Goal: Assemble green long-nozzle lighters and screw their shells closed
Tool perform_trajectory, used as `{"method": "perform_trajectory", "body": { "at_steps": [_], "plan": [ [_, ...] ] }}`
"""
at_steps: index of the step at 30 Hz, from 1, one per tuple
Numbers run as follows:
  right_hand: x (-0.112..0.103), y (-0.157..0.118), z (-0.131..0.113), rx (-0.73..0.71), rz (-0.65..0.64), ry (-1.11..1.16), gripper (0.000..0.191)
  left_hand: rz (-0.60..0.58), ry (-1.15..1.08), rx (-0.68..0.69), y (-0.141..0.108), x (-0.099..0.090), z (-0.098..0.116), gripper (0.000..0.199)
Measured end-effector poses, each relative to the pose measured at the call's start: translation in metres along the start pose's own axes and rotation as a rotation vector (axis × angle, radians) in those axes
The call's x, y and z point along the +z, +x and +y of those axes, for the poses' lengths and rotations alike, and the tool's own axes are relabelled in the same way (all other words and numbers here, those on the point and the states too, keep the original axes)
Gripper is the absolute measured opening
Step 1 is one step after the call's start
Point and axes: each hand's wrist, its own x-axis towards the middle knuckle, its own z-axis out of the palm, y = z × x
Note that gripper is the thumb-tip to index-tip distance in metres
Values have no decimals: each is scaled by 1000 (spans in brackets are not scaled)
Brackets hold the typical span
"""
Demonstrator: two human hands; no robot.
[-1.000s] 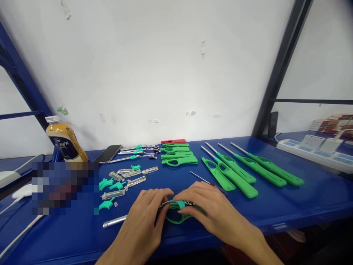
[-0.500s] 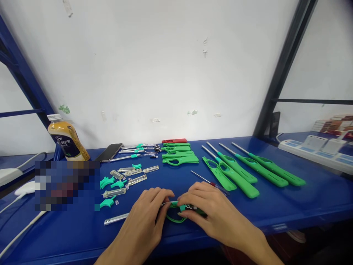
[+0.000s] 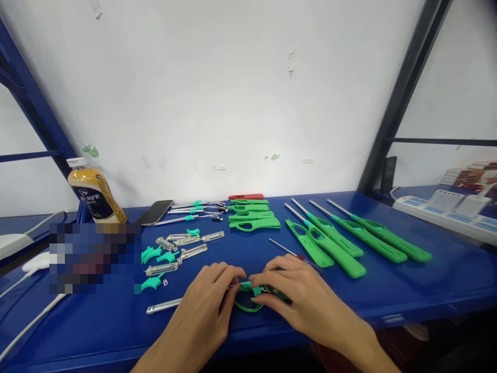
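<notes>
Close to the table's front edge, my left hand [image 3: 207, 300] pinches the metal tube [image 3: 165, 306] of a gas lighter, which sticks out to the left. My right hand [image 3: 301, 290] has its fingers closed on the lighter's green casing half [image 3: 248, 310], around a small teal trigger piece [image 3: 257, 291] and thin wires. Much of the casing is hidden under the right hand. Just beyond that hand lies a screwdriver [image 3: 285, 249] with a dark red handle. To the left are clear fuel tanks [image 3: 161, 269] and loose teal triggers [image 3: 152, 282].
Several green lighters with tubes [image 3: 337, 254] lie at right, beside a bare casing half [image 3: 310, 243]. Green casing halves [image 3: 254, 224] and a red one [image 3: 246, 197] are stacked at the back. Tubes with wires [image 3: 176, 220], a phone [image 3: 156, 212], a bottle [image 3: 95, 191] and a power strip [image 3: 435, 207] surround them.
My right hand's fingers have shifted slightly over the casing and wires. Both hands keep their hold, and the lighter stays in nearly the same place.
</notes>
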Motion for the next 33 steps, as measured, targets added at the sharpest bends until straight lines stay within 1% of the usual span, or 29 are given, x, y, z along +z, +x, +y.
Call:
{"method": "perform_trajectory", "body": {
  "at_steps": [3, 8, 15, 16, 18, 20, 22, 27, 33],
  "plan": [
    [0, -1, 0, -8, 6, -2, 17, -20, -4, -6, 1, 0, 0, 26],
    [0, -3, 0, 8, -21, 1, 17, -54, -5, -15, 0, -1, 0, 26],
    [-2, 1, -1, -26, -23, 41, 12, -37, -16, 23, -2, -2, 2, 24],
    [-3, 0, -1, -37, -7, 44, 11, -35, -21, 26, -3, -2, 3, 23],
    [-5, -2, -1, -43, 64, 41, 10, -36, -38, 28, -3, -3, 4, 21],
    [-9, -6, 0, -20, 148, 33, 15, -43, -61, 37, -3, -4, 5, 21],
    [-13, -11, 0, 23, 185, 32, 19, -45, -79, 62, -4, -4, 5, 22],
    [-16, -19, 1, 95, 103, 56, 9, -32, -77, 132, -4, -4, 4, 28],
    [-10, -21, 9, 86, 54, 53, 7, -15, -70, 161, -4, -2, 2, 32]
  ]
}}
